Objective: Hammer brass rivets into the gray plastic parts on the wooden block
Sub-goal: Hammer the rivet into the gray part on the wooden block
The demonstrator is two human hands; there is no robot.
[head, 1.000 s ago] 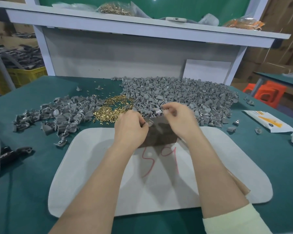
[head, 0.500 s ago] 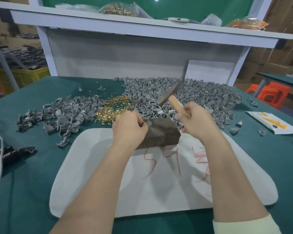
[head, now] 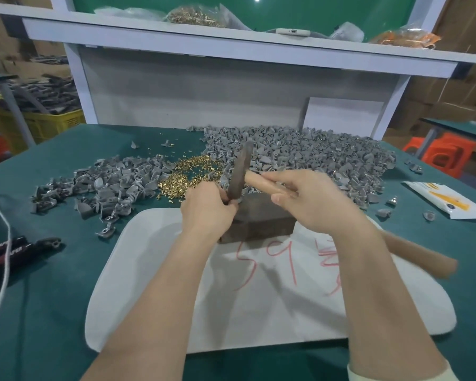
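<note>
A dark wooden block (head: 261, 218) stands on a white mat (head: 259, 298) in the middle of the green table. My left hand (head: 206, 213) pinches a small gray plastic part (head: 235, 201) at the block's top left corner. My right hand (head: 311, 202) grips the wooden handle of a hammer (head: 241, 171). The blurred metal head points down onto that part. A heap of brass rivets (head: 187, 176) lies just behind my left hand. Gray plastic parts fill a big pile (head: 300, 158) behind the block and a smaller pile (head: 107, 188) at the left.
The hammer handle's end (head: 423, 257) sticks out right of my forearm. Dark pliers (head: 17, 250) and a white cord (head: 3, 243) lie at the left edge. A white packet (head: 445, 200) sits right. A shelf (head: 231, 48) spans the back.
My right hand has taken up the hammer and swung its head down from a raised slant to the part on the block. My left hand stays at the block's corner.
</note>
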